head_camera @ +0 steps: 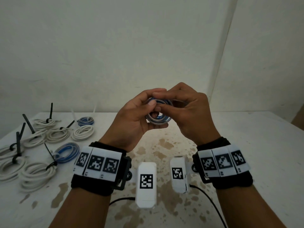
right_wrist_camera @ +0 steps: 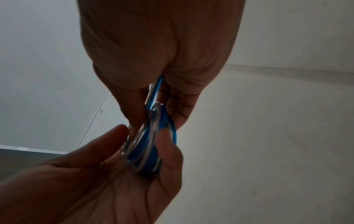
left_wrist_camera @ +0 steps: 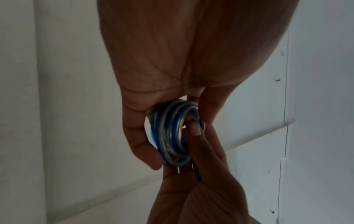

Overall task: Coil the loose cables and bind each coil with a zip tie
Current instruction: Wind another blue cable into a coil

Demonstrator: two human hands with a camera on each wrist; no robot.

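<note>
Both hands are raised above the middle of the counter (head_camera: 238, 145), working a small blue-and-clear cable coil (head_camera: 158, 120) held between them, probably so its loops can be turned freely without dragging on the surface. The left hand (head_camera: 133, 119) cradles the coil from the left, its grip curled round the rim with the thumb pressed on the top of the loops, which seems meant to keep the turns stacked and stop them springing apart. The right hand (head_camera: 189, 112) closes in from the right; its grip is pinched on the cable, and the right wrist view shows a straight blue run of cable (right_wrist_camera: 155, 91) passing up between its fingers, so it appears to be feeding or tucking the last length into the coil. No zip tie can be made out on this coil, so binding looks yet to be done. On the left of the counter lie finished bundles: white coils (head_camera: 37, 176) cinched with black zip ties (head_camera: 49, 153) whose tails stick up, and two more blue coils (head_camera: 67, 152), set aside clear of the working space
</note>
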